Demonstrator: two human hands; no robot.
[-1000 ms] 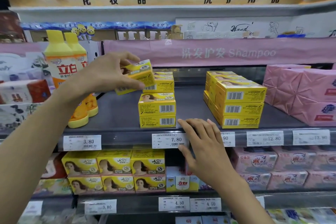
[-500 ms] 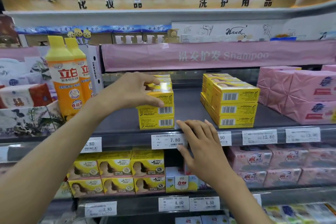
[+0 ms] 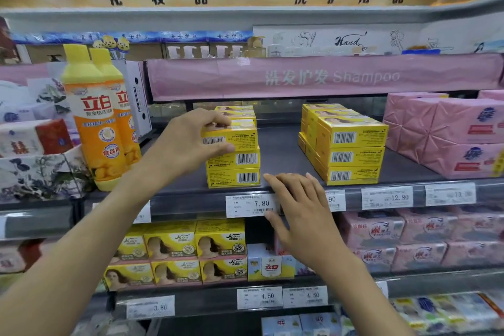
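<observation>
On the middle shelf (image 3: 283, 144), the left hand (image 3: 188, 144) had brought the yellow box (image 3: 231, 137) down onto the front stack (image 3: 234, 169) of two like boxes. A second earlier that box was raised and tilted, up and to the left of the stack. Half a second earlier it was settling. Now it sat level on top as a third layer, its front face roughly flush with those below (its barcode lay at the left end, theirs at the right). The fingers (image 3: 215, 120) curled over the top and the thumb pressed the front face, so the box was pinched and not yet let go. The right hand (image 3: 302, 215) had not shifted: its fingers were straight and flat, holding nothing, and rested on the shelf's front lip just beside the 7.80 price tag (image 3: 252, 205). Placement looked all but done. What remained, I judged, was a small squaring nudge and the release, which would match the three-high neighbouring stack (image 3: 349, 153).
</observation>
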